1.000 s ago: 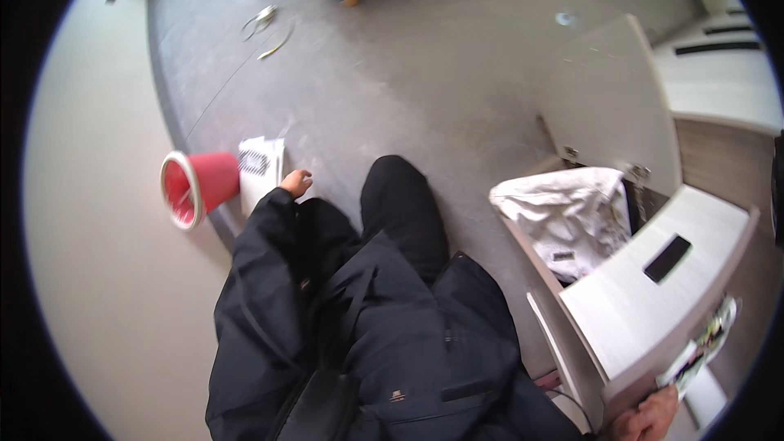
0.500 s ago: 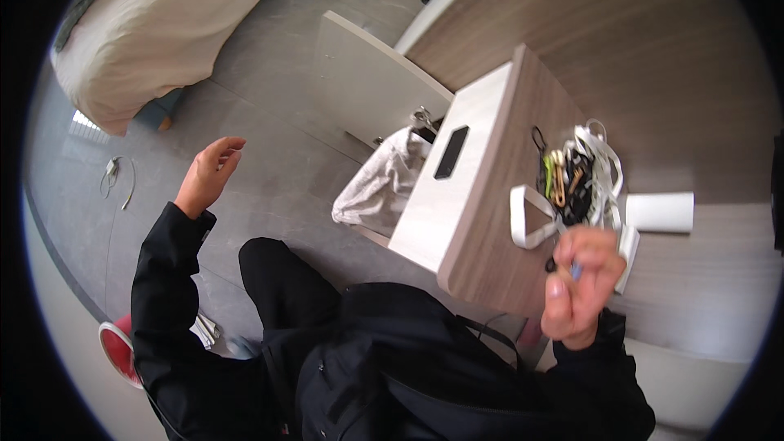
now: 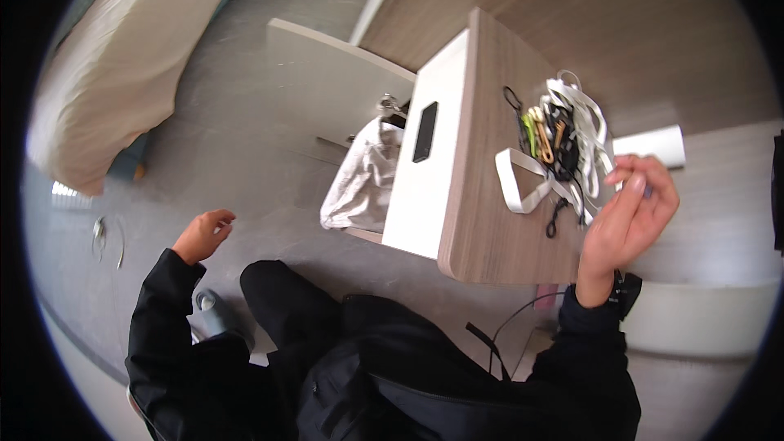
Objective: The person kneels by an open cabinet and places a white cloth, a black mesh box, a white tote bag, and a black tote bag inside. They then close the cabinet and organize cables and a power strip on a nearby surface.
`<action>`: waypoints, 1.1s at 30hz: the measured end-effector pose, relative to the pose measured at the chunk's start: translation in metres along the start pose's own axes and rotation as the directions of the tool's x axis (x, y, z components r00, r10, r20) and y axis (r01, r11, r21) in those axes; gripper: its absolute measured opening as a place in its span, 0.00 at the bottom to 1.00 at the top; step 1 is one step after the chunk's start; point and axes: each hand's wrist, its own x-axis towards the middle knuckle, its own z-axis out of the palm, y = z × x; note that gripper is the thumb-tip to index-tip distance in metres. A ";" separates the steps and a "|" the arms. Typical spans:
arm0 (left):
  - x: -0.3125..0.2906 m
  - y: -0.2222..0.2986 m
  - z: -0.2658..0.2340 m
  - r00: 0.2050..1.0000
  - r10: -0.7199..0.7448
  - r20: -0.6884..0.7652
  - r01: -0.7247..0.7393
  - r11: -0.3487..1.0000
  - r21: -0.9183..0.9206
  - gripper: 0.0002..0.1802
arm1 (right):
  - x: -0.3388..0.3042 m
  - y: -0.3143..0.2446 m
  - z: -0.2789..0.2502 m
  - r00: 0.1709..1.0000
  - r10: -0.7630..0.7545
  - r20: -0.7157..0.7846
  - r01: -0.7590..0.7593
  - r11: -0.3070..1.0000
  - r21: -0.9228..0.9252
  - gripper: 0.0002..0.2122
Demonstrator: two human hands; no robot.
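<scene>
My right hand (image 3: 630, 211) is at the right of the cabinet top, thumb and fingers pinched together. A small bluish bit shows between its fingers, too small to name. Just left of it lies a tangle of cords: a white strap (image 3: 516, 188) in a loop, a black cord (image 3: 559, 216) with looped ends, and several light-brown and green pieces (image 3: 539, 132). My left hand (image 3: 204, 235) hangs over the grey floor with loosely bent fingers, thumb a little apart, and nothing visible in it.
Below the wood-grain cabinet top (image 3: 482, 220) is a white drawer front (image 3: 441, 139) with a black handle. An open cabinet door (image 3: 335, 73) juts out left, beside a pale cloth (image 3: 363, 175). A white roll (image 3: 652, 147) lies behind my right hand. A covered bed (image 3: 122, 73) stands far left.
My right hand has moved right and up, away from the cords, uncovering the black cord. My left hand has lowered. The whole view has shifted and turned slightly.
</scene>
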 end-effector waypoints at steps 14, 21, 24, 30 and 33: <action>0.106 -0.311 0.053 0.978 0.059 -0.202 0.003 0.956 0.294 0.21 | -0.019 0.026 -0.030 0.931 0.105 -0.348 -0.293 0.785 -0.546 0.08; 0.170 -0.349 0.011 0.921 0.150 -0.361 0.088 0.819 0.566 0.31 | -0.056 -0.069 0.016 0.848 0.161 -0.506 -0.382 0.846 -0.372 0.10; 0.177 -0.357 0.004 0.920 0.195 -0.339 0.040 0.815 0.578 0.32 | -0.091 -0.109 0.067 0.879 0.256 -0.402 -0.410 0.837 -0.364 0.15; 0.178 -0.370 0.000 0.868 0.371 -0.331 -0.086 0.769 0.634 0.34 | -0.099 -0.112 0.108 0.844 0.185 -0.503 -0.409 0.829 -0.382 0.09; 0.181 -0.380 0.003 0.884 0.342 -0.318 -0.070 0.771 0.634 0.35 | -0.096 -0.110 0.106 0.870 0.223 -0.440 -0.417 0.808 -0.415 0.10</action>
